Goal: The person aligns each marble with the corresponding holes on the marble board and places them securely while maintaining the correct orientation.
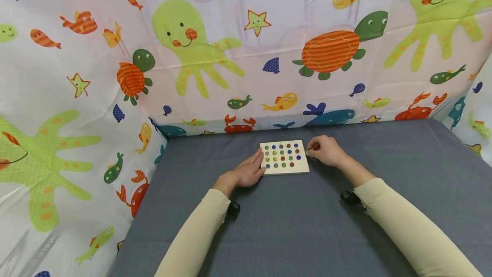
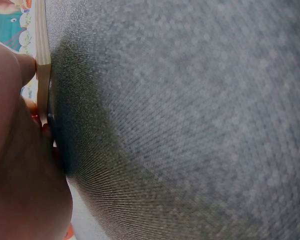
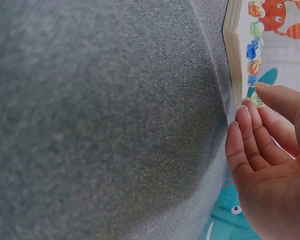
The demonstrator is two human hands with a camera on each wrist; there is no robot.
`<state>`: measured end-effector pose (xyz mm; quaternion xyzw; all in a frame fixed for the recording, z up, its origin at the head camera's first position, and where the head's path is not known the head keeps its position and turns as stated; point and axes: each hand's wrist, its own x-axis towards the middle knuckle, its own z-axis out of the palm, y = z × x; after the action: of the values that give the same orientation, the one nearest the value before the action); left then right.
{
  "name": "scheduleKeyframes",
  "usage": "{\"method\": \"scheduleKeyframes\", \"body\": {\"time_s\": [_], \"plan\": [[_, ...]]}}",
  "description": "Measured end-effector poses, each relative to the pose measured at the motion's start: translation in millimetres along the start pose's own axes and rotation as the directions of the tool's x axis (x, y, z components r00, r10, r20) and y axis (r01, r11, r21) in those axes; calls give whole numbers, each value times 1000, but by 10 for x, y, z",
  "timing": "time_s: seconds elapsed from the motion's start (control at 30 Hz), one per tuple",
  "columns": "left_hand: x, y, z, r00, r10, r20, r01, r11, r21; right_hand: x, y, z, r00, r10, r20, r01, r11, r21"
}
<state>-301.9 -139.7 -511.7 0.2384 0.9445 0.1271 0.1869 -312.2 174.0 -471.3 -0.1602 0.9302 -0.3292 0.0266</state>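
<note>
A pale wooden board [image 1: 285, 172] lies flat on the grey cloth, with rows of coloured glass marbles [image 1: 282, 158] in its hollows. One bare hollow [image 1: 300, 164] shows at its near right corner. My left hand [image 1: 247, 171] rests against the board's left edge, fingers fairly straight and thumb by the near left corner. Beside the right edge is my right hand [image 1: 326, 151]. Between its thumb and index finger it pinches a clear, greenish marble [image 3: 257, 101], seen in the right wrist view. Its other fingers are loosely bent. Most of the left fingers are hidden in the left wrist view.
Dark grey cloth [image 1: 284, 225] covers the table around the board. Behind it and to the left hangs a white curtain [image 1: 226, 76] printed with sea animals. Under each sleeve cuff sits a black wrist device [image 1: 349, 198].
</note>
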Motion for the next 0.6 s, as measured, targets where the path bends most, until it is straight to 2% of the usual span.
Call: {"method": "scheduleKeyframes", "body": {"time_s": [0.6], "plan": [[17, -27, 62, 999, 19, -39, -17, 999, 31, -165, 0, 34, 998, -63, -4, 63, 998, 19]]}}
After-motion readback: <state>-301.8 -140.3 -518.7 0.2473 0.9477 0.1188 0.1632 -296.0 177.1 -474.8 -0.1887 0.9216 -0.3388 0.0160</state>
